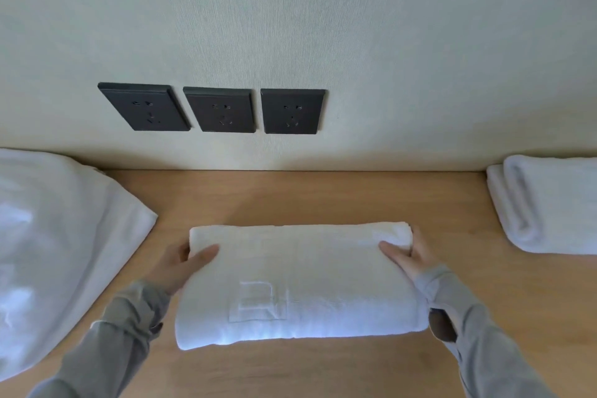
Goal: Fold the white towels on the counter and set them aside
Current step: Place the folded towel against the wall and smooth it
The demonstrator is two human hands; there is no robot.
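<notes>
Fingers point(419, 241) of the right hand point(408, 255) are curling round the right end of the folded white towel point(300, 271), thumb lying on top of it, so the hand is clamped on that end. Left hand point(184, 263) is doing the same at the left end: thumb point(205, 252) pressing on the top face, the other fingers tucking under the edge and mostly hidden. Both hands are gripping near the far corners. Grey sleeves point(129, 326) are covering both wrists. One towel is being held; it is lying flat in the middle of the wooden counter point(323, 197), long side across the view, with one embroidered square mark point(258, 300) facing up. One heap of loose white towels point(48, 236) is sitting at the left edge of the counter, apart from the held towel; piece count cannot be told. One stack of folded white towels point(549, 203) is resting at the far right against the wall point(323, 26), well apart from the hands; it is showing layered edges, exact number unclear. Three black sockets point(219, 110) are sitting in a row on the wall above the counter.
</notes>
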